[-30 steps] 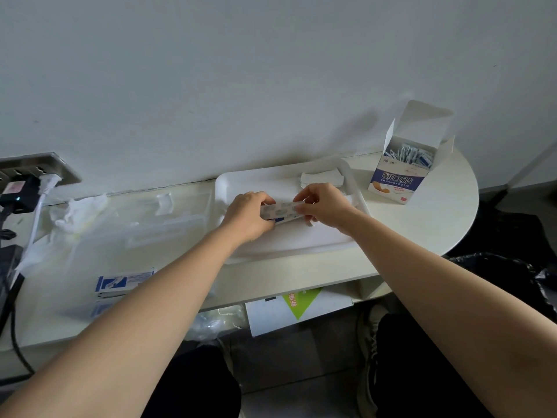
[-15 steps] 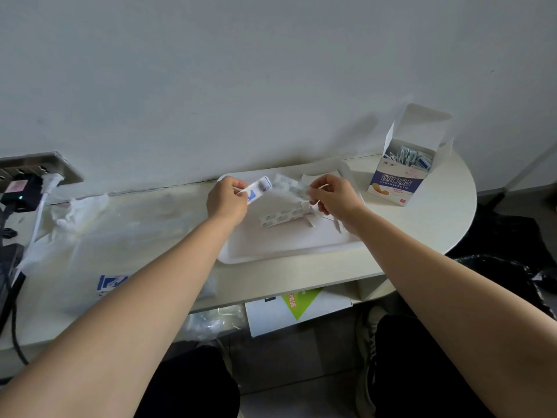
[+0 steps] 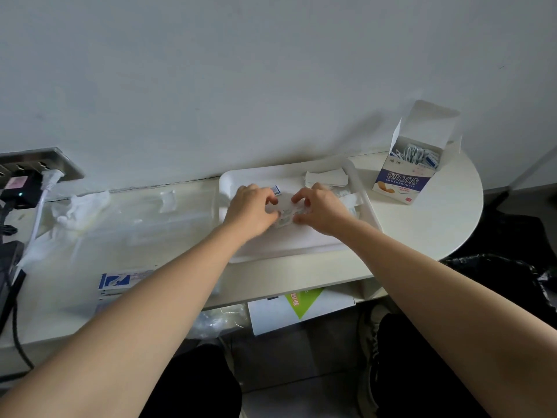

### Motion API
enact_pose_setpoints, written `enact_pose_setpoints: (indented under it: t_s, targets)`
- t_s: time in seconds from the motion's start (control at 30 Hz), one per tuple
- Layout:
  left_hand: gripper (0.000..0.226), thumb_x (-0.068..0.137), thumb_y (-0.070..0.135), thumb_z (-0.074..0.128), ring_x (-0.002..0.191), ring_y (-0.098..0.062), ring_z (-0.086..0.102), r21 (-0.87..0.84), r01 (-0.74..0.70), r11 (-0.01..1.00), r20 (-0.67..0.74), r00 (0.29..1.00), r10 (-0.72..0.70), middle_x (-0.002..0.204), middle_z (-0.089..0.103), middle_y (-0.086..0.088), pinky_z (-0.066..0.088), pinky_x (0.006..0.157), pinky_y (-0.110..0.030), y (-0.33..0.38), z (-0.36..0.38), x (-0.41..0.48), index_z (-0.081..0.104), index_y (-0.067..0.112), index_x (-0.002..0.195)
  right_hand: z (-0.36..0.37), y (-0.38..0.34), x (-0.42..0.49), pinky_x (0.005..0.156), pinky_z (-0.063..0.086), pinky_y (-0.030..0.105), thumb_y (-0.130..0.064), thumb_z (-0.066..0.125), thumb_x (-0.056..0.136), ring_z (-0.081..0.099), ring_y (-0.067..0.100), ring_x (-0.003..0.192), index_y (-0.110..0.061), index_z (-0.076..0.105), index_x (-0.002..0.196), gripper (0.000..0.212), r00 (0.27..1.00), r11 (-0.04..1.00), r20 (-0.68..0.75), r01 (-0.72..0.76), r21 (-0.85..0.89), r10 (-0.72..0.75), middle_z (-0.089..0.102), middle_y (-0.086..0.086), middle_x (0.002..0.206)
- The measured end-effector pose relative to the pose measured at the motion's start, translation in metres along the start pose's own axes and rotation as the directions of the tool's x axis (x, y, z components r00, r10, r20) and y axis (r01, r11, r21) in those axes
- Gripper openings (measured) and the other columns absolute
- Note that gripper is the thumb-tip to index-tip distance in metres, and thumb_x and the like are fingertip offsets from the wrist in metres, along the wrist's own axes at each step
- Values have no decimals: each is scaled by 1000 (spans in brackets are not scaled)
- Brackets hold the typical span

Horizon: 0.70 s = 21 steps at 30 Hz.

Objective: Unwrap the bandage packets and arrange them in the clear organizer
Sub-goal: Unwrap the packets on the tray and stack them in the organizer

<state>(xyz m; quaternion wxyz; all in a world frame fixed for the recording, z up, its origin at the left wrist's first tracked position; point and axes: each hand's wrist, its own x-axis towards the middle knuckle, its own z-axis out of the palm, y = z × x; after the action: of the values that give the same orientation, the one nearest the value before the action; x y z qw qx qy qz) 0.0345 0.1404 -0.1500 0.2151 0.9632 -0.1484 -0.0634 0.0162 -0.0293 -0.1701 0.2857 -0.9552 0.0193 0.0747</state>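
Unwrapping is the step in hand. Over the white tray (image 3: 289,241), the left hand (image 3: 251,209) and right hand (image 3: 321,211) each have their grip pinched on an end of a bandage packet (image 3: 286,213) (a blue-printed scrap of wrapper (image 3: 276,190) pokes out by the left fingers). The next move, I judge, is peeling it apart, then carrying it left to the clear organizer (image 3: 144,215) on the counter (image 3: 437,224).

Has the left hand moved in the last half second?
Yes. The left hand has shifted right, from the white tray's left rim toward its middle, meeting the right hand on the bandage packet.
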Motion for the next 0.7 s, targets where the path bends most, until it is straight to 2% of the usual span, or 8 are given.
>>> enact_pose_setpoints:
  t_s: [0.07,0.13,0.27,0.4,0.47,0.6,0.7]
  targets:
    - [40,78,32,72,112,-29,45,56,10,998,70,997,-14,112,55,-10,42,89,-32,1,5,-3,63,20,115,0,-1,0,88,50,39,-28,78,75,57,25,95,-23,63,108,36,1000,1000,-4,2,-8,-2,44,2,104]
    - [43,76,31,73,113,-30,45,74,26,997,77,997,-32,114,53,-11,43,91,-33,1,8,-3,61,20,115,0,-2,1,88,49,39,-27,77,76,57,25,95,-22,62,105,33,1000,1000,11,-7,-20,7,42,2,104]
    - [36,77,31,73,113,-30,46,105,84,991,102,990,-95,117,53,-9,43,93,-34,-1,9,0,62,21,110,0,-3,3,90,49,37,-26,76,78,56,25,97,-21,62,104,31,999,999,46,-22,-33,23,40,3,105]
    - [31,77,30,72,114,-27,46,96,107,990,107,987,-117,116,57,-6,44,92,-33,2,10,1,62,22,106,0,-2,3,90,49,38,-27,76,77,56,26,98,-21,58,113,41,999,999,44,-20,-40,22,43,6,112]
    - [30,77,27,72,110,-25,51,66,115,991,98,988,-121,113,62,-3,46,89,-32,2,11,0,61,22,105,0,-2,3,88,50,38,-26,76,76,56,25,96,-22,60,107,35,999,999,39,-21,-27,22,42,4,109]
    - [24,81,21,67,98,-23,60,-38,110,993,106,989,-106,106,65,-1,47,80,-28,3,8,-3,61,20,104,-4,-3,-1,77,48,32,-24,76,75,52,20,86,-21,61,87,19,1000,1000,13,22,4,-22,46,2,100]
    - [15,86,17,60,93,-26,61,-109,86,990,69,994,-79,100,68,-4,43,71,-26,3,2,-5,67,19,99,-12,-3,-4,59,39,23,-17,73,77,51,12,64,-21,58,74,15,997,989,-15,76,126,-75,56,-5,79]
